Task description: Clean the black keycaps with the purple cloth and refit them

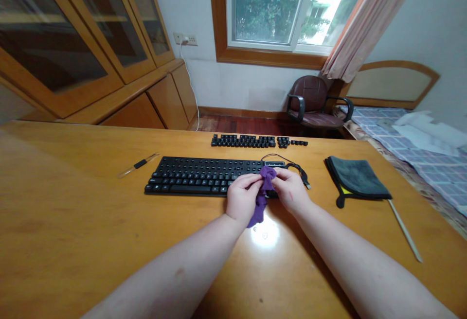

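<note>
- A slim clear pen-like tool (pixel 137 165) lies on the wooden desk (pixel 73 221), well left of the work and apart from everything else
- The black keyboard (pixel 193 175) sits square to the person; its right end is hidden behind the hands
- The left hand (pixel 242 195) is closed, its fingertips pinching the purple cloth (pixel 263 196), whose tail hangs down toward the desk
- The right hand (pixel 290 190) pinches the cloth's top from the other side, just over the keyboard's right end; bunching the cloth tightly between both grips would likely give a firm small pad, with the loose tail held clear of the keys
- Whether the cloth touches the keys is hard to tell
- Behind, a row of loose keycaps (pixel 255 140); the cable (pixel 297 168) curls beside the right hand, worth not snagging
- Far right, a folded dark cloth (pixel 357 178) and a thin stick (pixel 404 231)
</note>
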A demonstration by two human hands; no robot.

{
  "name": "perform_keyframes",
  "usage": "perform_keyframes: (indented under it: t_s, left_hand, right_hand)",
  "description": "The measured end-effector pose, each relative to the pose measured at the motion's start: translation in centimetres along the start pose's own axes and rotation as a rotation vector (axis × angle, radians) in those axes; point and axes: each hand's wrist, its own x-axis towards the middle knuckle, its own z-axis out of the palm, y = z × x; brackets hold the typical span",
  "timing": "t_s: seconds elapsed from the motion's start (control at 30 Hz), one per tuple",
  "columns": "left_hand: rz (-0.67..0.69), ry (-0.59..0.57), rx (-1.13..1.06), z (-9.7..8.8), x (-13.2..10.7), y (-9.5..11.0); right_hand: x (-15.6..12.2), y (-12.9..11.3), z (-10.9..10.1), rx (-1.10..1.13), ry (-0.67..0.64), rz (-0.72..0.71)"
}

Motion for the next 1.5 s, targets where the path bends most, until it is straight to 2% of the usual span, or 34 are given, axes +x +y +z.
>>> perform_keyframes:
  t_s: [0.13, 0.27, 0.43, 0.6, 0.7, 0.87, 1.07, 1.27, 1.5]
  left_hand:
    - [-0.061, 0.002, -0.035, 0.1, 0.1, -0.2]
    - [-0.15, -0.001, -0.067, 0.1, 0.2, -0.5]
    - [-0.123, -0.024, -0.058, 0.1, 0.1, -0.5]
    - [-0.173, -0.01, -0.098, 0.2, 0.1, -0.2]
    - [-0.217, -0.001, -0.172, 0.3, 0.2, -0.3]
    - [-0.322, 0.006, -0.392, 0.7, 0.4, -0.9]
    - [-0.366, -0.041, -0.517, 1.1, 0.4, -0.7]
    - [-0.329, -0.072, -0.546, 1.3, 0.2, 0.1]
    - [-0.369, -0.009, -0.5, 1.1, 0.1, -0.8]
  right_hand:
    - [-0.1, 0.7, 0.1, 0.076, -0.012, 0.033]
    - [-0.3, 0.1, 0.6, 0.006, 0.024, 0.039]
    - [-0.2, -0.8, 0.5, -0.036, 0.03, 0.006]
    - [-0.1, -0.2, 0.3, 0.025, -0.003, 0.053]
    - [0.0, -0.1, 0.2, -0.056, -0.01, 0.001]
    - [0.3, -0.3, -0.2, -0.175, -0.061, -0.162]
    - [0.1, 0.0, -0.2, -0.153, -0.003, -0.127]
    - [-0.2, -0.2, -0.2, -0.131, 0.091, -0.143]
    - [-0.3, 0.5, 0.3, -0.068, 0.1, -0.118]
